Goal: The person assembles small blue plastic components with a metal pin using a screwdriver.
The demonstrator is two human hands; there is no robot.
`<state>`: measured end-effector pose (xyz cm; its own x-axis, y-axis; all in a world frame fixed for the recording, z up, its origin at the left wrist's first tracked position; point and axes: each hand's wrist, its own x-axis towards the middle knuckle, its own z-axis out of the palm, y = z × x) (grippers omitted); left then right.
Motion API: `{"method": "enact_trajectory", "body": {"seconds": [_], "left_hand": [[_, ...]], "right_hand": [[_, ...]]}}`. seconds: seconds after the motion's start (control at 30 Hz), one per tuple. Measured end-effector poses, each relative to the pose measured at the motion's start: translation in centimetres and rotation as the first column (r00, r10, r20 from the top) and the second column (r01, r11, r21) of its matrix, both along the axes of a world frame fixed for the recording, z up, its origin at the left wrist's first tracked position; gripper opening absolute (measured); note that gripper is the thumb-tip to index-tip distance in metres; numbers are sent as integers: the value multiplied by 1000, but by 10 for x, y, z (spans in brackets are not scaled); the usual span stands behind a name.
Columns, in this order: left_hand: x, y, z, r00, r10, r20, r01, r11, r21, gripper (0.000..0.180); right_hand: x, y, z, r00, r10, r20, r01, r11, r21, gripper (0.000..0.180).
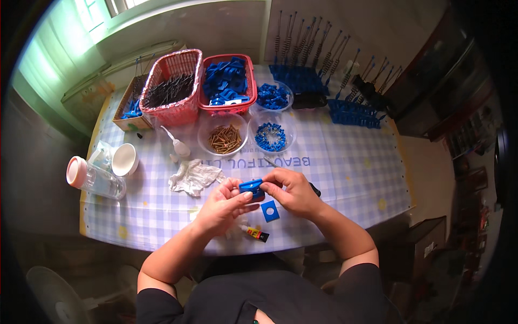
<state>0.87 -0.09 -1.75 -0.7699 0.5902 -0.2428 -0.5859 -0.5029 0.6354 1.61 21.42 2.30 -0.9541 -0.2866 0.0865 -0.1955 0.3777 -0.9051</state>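
Observation:
A small blue plastic part (250, 187) is up between my hands above the near side of the table. My left hand (220, 207) grips it from the left, thumb across its front. The fingers of my right hand (292, 192) pinch at its right end; whether they hold a smaller piece there is hidden. Just below lies a flat blue square piece (270, 211) with a round pale centre. Nearer me, beside my left wrist, rests a small yellow and black tube (255, 233).
Bowls of brass-coloured pins (225, 139), blue-tipped pieces (270, 137) and blue bits (271, 96) stand beyond my hands. Behind are a pink basket (171, 116) and red basket (251, 81). Blue racks (353, 113) hold upright rods. Left: crumpled tissue (194, 177), squeeze bottle (181, 147), cup (125, 160), jar (100, 181).

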Motion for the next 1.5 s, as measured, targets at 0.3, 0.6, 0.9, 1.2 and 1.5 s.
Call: {"method": "enact_trajectory", "body": {"seconds": [0.3,0.6,0.9,1.2,1.5], "left_hand": [[-18,-21,28,898,-270,-347,84,880,-468,32],[-28,-31,9,962,23,-271,-114,938,-326,34],[-27,-26,2,977,148,-155,-177,964,-197,39],[-24,-26,7,961,76,-264,-143,959,-243,56],[-17,-20,10,966,18,-257,-95,952,-290,61]], "right_hand": [[-20,-11,20,985,162,-67,-152,979,134,15],[-18,-1,15,989,72,-126,-19,926,378,11],[-6,-13,-13,976,168,-138,-85,878,472,17],[-7,-13,-2,958,208,-198,-108,899,425,13],[-12,-4,0,934,105,342,6,951,-308,37]]}}
